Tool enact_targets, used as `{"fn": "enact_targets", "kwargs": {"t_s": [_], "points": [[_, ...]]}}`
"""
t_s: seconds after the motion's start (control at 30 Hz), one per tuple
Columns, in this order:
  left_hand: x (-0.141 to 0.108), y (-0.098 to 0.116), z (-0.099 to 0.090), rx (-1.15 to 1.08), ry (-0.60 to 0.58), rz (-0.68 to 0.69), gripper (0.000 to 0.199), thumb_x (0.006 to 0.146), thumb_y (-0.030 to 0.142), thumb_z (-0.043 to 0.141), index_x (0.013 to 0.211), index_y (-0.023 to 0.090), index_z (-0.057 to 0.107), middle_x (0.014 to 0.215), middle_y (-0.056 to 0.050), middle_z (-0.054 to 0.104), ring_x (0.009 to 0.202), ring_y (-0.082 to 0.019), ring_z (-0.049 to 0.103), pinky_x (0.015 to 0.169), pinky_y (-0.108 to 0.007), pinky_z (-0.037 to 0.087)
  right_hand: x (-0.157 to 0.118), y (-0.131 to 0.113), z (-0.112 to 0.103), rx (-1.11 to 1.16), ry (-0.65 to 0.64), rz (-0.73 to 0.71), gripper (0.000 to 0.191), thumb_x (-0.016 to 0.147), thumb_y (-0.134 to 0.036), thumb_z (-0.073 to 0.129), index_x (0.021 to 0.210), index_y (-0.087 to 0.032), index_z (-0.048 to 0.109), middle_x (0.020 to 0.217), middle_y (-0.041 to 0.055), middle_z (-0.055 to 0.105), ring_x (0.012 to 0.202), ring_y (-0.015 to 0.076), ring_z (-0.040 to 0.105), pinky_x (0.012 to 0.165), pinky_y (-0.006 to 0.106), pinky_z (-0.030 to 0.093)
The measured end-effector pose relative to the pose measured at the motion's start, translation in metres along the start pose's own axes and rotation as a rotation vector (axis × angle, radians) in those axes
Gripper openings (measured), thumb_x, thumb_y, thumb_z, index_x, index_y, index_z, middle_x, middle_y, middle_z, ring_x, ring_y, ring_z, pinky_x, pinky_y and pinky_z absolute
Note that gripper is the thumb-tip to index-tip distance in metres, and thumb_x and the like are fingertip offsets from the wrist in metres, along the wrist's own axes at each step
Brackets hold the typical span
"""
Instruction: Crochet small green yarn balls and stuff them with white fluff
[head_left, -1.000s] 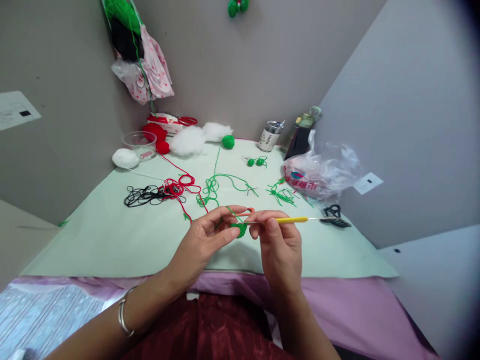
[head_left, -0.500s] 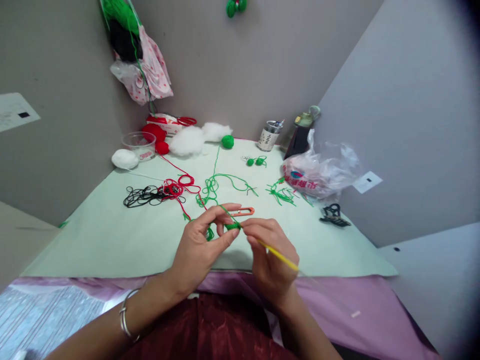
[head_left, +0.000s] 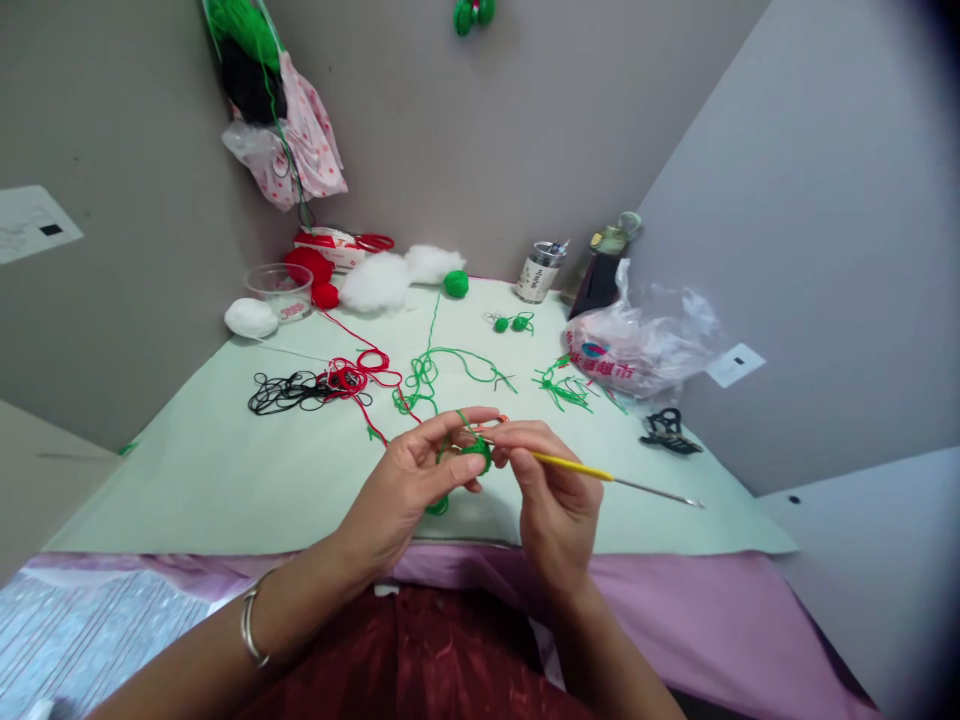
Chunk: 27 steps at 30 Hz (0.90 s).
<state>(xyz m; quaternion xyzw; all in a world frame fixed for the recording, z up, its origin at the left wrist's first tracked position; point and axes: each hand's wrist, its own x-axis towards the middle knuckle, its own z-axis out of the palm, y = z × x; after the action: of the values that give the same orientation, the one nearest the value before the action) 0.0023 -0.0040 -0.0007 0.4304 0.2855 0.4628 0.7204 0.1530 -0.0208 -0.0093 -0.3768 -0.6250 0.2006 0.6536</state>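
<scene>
My left hand (head_left: 409, 482) pinches a small green crochet piece (head_left: 478, 455) between thumb and fingers, with green yarn running over the raised index finger. My right hand (head_left: 556, 500) is closed on a crochet hook (head_left: 574, 465) with a yellow handle; its rear metal end points right over the table. The hook's front tip meets the green piece, partly hidden by my fingers. Loose green yarn (head_left: 421, 378) lies behind my left hand and trails up to a green yarn ball (head_left: 455, 284). An orange tool (head_left: 501, 420) shows only in part behind my fingers.
Black cord (head_left: 281, 393) and red yarn (head_left: 360, 372) lie tangled at left. White stuffing (head_left: 375, 283) and a clear tub (head_left: 279, 290) stand behind. Green yarn scraps (head_left: 566, 390), a plastic bag (head_left: 637, 340), a black hair claw (head_left: 670, 432) and a pen can (head_left: 538, 272) are at right.
The crochet hook has swung from slanting down to nearly level, its rear end now pointing right. The green piece has turned in my left hand, and my hands now cover most of the orange tool.
</scene>
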Motion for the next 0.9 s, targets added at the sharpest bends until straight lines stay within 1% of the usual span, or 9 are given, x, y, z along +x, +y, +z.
{"fn": "enact_targets", "kwargs": {"t_s": [0.1,0.17,0.23,0.3,0.37,0.47,0.6,0.77,0.9], "points": [[0.001,-0.003,0.001,0.036,0.092,0.016,0.041,0.081,0.03,0.083,0.121,0.028,0.076,0.095,-0.002,0.07,0.084,-0.013,0.058,0.071,-0.022,0.042,-0.006,0.003,0.003,-0.093,0.001,-0.069,0.025,0.098,-0.012,0.058,0.106,-0.028,0.076,0.091,0.0024,0.074,0.081,0.0172,0.069,0.073,0.034,0.057],[0.002,-0.004,0.002,-0.007,0.129,-0.01,0.044,0.08,0.03,0.084,0.123,0.027,0.076,0.092,-0.002,0.07,0.078,-0.011,0.054,0.065,-0.021,0.038,-0.013,0.007,0.006,-0.226,0.014,-0.198,0.03,0.095,-0.009,0.063,0.113,-0.03,0.076,0.097,0.004,0.074,0.088,0.0184,0.07,0.074,0.034,0.058],[0.003,-0.005,0.004,-0.097,0.104,-0.057,0.041,0.08,0.03,0.083,0.12,0.024,0.077,0.092,-0.002,0.07,0.07,-0.008,0.048,0.06,-0.019,0.035,-0.019,0.013,0.008,-0.361,0.036,-0.355,0.037,0.091,-0.008,0.067,0.12,-0.03,0.075,0.107,0.0067,0.073,0.094,0.0204,0.07,0.076,0.035,0.059],[0.005,-0.006,0.003,-0.207,0.033,-0.126,0.033,0.081,0.028,0.082,0.113,0.021,0.08,0.098,-0.003,0.069,0.064,-0.005,0.041,0.058,-0.017,0.036,-0.021,0.016,0.009,-0.405,0.059,-0.416,0.041,0.091,-0.008,0.067,0.125,-0.031,0.074,0.111,0.008,0.073,0.097,0.0221,0.07,0.076,0.037,0.06],[0.006,-0.005,0.001,-0.303,-0.025,-0.189,0.027,0.081,0.025,0.081,0.108,0.02,0.081,0.101,-0.002,0.067,0.062,-0.004,0.039,0.066,-0.016,0.044,-0.019,0.016,0.007,-0.344,0.057,-0.355,0.04,0.093,-0.007,0.064,0.123,-0.031,0.074,0.107,0.0067,0.073,0.095,0.0213,0.07,0.075,0.037,0.059],[0.007,-0.002,-0.003,-0.342,-0.009,-0.206,0.022,0.082,0.022,0.08,0.104,0.022,0.082,0.093,0.0,0.066,0.059,-0.003,0.04,0.082,-0.021,0.051,-0.011,0.011,0.0,-0.18,0.084,-0.168,0.027,0.096,-0.01,0.06,0.108,-0.028,0.076,0.089,0.0032,0.073,0.082,0.0181,0.068,0.072,0.035,0.056],[0.005,-0.001,-0.004,-0.205,0.028,-0.124,0.023,0.081,0.023,0.081,0.104,0.023,0.082,0.088,0.001,0.067,0.064,-0.006,0.049,0.082,-0.024,0.05,-0.004,0.005,-0.004,0.093,0.116,0.096,0.018,0.1,-0.022,0.057,0.093,-0.022,0.075,0.077,0.0013,0.067,0.064,0.0137,0.06,0.064,0.031,0.051],[0.0,-0.005,0.0,0.019,-0.012,0.007,0.038,0.085,0.027,0.077,0.122,0.028,0.076,0.111,-0.004,0.073,0.103,-0.019,0.06,0.094,-0.029,0.045,-0.006,0.005,0.0,0.068,0.041,0.119,0.015,0.098,-0.025,0.062,0.093,-0.023,0.076,0.089,0.0043,0.074,0.08,0.0174,0.066,0.068,0.031,0.053],[-0.001,-0.004,-0.003,0.091,-0.022,0.014,0.034,0.09,0.029,0.072,0.124,0.029,0.076,0.118,-0.004,0.072,0.11,-0.02,0.056,0.096,-0.03,0.041,-0.005,0.008,-0.001,0.176,0.074,0.206,0.018,0.1,-0.028,0.059,0.093,-0.023,0.075,0.09,0.0038,0.074,0.069,0.0134,0.06,0.065,0.029,0.052]]}}
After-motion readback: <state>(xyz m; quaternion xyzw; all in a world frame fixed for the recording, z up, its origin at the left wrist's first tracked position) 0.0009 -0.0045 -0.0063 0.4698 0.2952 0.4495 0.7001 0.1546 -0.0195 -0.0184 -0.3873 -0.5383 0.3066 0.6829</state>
